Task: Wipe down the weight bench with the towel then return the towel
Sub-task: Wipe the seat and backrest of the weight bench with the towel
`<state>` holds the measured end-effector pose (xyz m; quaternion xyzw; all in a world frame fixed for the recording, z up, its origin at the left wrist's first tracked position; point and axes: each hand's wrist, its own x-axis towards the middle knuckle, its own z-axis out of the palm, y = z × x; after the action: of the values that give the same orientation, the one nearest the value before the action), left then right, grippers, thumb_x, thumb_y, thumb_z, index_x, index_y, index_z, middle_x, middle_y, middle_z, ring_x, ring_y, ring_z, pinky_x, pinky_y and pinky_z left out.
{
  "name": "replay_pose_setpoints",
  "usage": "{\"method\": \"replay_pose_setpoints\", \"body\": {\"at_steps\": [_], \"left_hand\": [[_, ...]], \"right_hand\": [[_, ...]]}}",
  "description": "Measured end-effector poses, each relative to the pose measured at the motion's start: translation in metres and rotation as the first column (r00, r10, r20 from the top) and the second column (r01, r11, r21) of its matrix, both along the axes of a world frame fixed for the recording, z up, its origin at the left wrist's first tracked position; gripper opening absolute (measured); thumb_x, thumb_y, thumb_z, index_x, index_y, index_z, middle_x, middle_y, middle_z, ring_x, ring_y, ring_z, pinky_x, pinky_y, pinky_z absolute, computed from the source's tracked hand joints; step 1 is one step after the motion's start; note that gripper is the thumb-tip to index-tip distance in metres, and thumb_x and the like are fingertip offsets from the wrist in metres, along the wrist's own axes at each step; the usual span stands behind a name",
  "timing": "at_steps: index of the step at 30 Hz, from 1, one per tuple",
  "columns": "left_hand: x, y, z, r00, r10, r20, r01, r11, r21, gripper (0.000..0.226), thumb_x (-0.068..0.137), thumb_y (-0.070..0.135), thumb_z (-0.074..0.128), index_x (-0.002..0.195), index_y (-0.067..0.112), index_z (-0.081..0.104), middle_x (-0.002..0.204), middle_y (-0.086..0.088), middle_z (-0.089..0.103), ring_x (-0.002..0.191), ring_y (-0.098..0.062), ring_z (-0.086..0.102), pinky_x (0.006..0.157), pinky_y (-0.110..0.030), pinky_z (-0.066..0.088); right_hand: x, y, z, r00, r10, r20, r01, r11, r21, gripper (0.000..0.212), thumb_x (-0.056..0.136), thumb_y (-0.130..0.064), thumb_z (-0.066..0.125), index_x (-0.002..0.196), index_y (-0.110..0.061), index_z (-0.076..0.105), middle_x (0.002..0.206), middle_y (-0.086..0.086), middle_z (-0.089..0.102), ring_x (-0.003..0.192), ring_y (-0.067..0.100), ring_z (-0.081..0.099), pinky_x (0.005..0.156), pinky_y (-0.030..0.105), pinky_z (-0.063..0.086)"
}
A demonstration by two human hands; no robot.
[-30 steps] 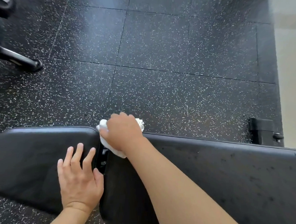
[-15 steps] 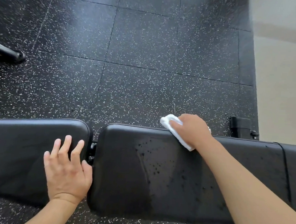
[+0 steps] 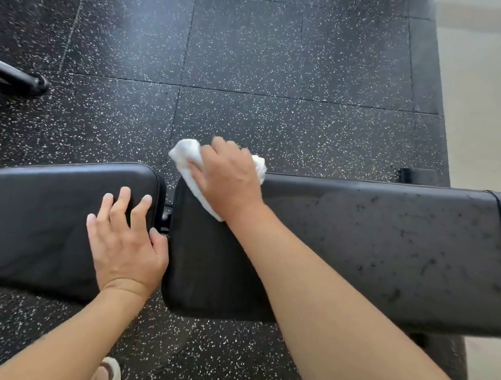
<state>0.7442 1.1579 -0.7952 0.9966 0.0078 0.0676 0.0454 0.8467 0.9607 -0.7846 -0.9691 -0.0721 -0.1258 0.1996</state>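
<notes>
A black padded weight bench runs across the view in two pads: a short seat pad [image 3: 45, 208] on the left and a long back pad [image 3: 385, 249] on the right, with a narrow gap between them. My right hand [image 3: 229, 180] grips a bunched white towel [image 3: 188, 157] and presses it on the far left corner of the long pad. Dark wet spots and a streak show on that pad to the right. My left hand [image 3: 127, 241] rests flat on the seat pad near the gap, fingers spread.
Black speckled rubber floor tiles [image 3: 249, 73] lie beyond the bench. A black metal tube foot [image 3: 25, 80] juts in at the far left. A bench frame part [image 3: 418, 177] shows behind the long pad. Pale flooring [image 3: 485, 115] borders the right. A shoe [image 3: 107, 372] shows at the bottom.
My right hand swept the towel right along the long pad's far edge, then back left to the corner by the gap. My left hand stayed on the seat pad.
</notes>
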Motion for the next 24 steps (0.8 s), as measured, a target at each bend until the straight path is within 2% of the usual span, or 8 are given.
{"method": "replay_pose_setpoints", "body": {"at_steps": [2,6,11,15,19,21,24], "left_hand": [[0.0,0.0,0.0,1.0,-0.001,0.005,0.001,1.0,0.002,0.058,0.087,0.025,0.046,0.143,0.01,0.051,0.156,-0.02,0.04,0.15,-0.045,0.03,0.121,-0.065,0.02],[-0.001,0.001,0.001,1.0,-0.013,0.001,0.013,1.0,0.011,0.059,0.087,0.026,0.044,0.144,0.01,0.049,0.157,-0.02,0.039,0.149,-0.046,0.029,0.12,-0.065,0.021],[-0.001,0.0,0.003,1.0,-0.011,-0.008,0.011,1.0,0.003,0.058,0.088,0.026,0.045,0.144,0.012,0.048,0.158,-0.019,0.038,0.15,-0.045,0.028,0.12,-0.065,0.02],[-0.002,-0.001,0.004,1.0,-0.006,0.003,0.007,1.0,-0.011,0.057,0.087,0.025,0.048,0.143,0.015,0.049,0.158,-0.017,0.039,0.15,-0.044,0.029,0.121,-0.064,0.021],[-0.002,0.001,0.002,1.0,-0.006,0.006,0.006,1.0,-0.021,0.051,0.093,0.029,0.047,0.143,0.015,0.048,0.159,-0.017,0.038,0.15,-0.044,0.03,0.12,-0.065,0.022],[-0.003,0.002,0.001,1.0,-0.01,-0.001,0.01,1.0,-0.027,0.05,0.097,0.029,0.049,0.145,0.017,0.046,0.161,-0.016,0.036,0.151,-0.043,0.028,0.121,-0.065,0.021],[-0.004,0.001,0.003,1.0,-0.008,0.006,0.009,0.999,-0.033,0.054,0.092,0.023,0.055,0.146,0.017,0.047,0.161,-0.016,0.036,0.152,-0.042,0.027,0.122,-0.064,0.02]], "right_hand": [[-0.014,-0.047,-0.004,0.999,-0.026,0.045,0.027,0.999,-0.022,0.032,0.09,-0.039,0.056,0.074,-0.011,0.058,0.075,0.01,0.056,0.064,0.032,0.054,0.06,0.036,0.029],[-0.03,-0.133,-0.007,0.973,-0.229,0.014,0.23,0.968,-0.104,0.037,0.093,-0.04,0.054,0.072,-0.009,0.056,0.074,0.012,0.056,0.065,0.035,0.055,0.061,0.037,0.032],[-0.035,-0.108,-0.004,0.943,-0.331,-0.018,0.325,0.934,-0.149,0.039,0.095,-0.043,0.046,0.077,-0.01,0.057,0.081,0.012,0.058,0.072,0.036,0.056,0.066,0.039,0.028],[-0.058,-0.018,0.006,0.968,-0.249,0.037,0.251,0.966,-0.056,0.039,0.093,-0.045,0.048,0.089,-0.009,0.062,0.085,0.014,0.059,0.071,0.036,0.056,0.062,0.043,0.039],[-0.099,0.065,0.005,0.994,-0.104,0.035,0.104,0.994,-0.011,0.03,0.09,-0.042,0.064,0.091,-0.012,0.061,0.086,0.008,0.058,0.074,0.032,0.053,0.064,0.043,0.033],[-0.118,0.066,0.002,0.997,-0.066,0.043,0.065,0.998,0.017,0.028,0.093,-0.04,0.067,0.09,-0.013,0.061,0.086,0.006,0.057,0.075,0.03,0.051,0.066,0.041,0.033],[-0.145,0.028,0.006,0.998,-0.027,0.056,0.025,0.999,0.036,0.028,0.095,-0.038,0.07,0.088,-0.012,0.064,0.085,0.005,0.058,0.073,0.029,0.052,0.063,0.041,0.036]]}}
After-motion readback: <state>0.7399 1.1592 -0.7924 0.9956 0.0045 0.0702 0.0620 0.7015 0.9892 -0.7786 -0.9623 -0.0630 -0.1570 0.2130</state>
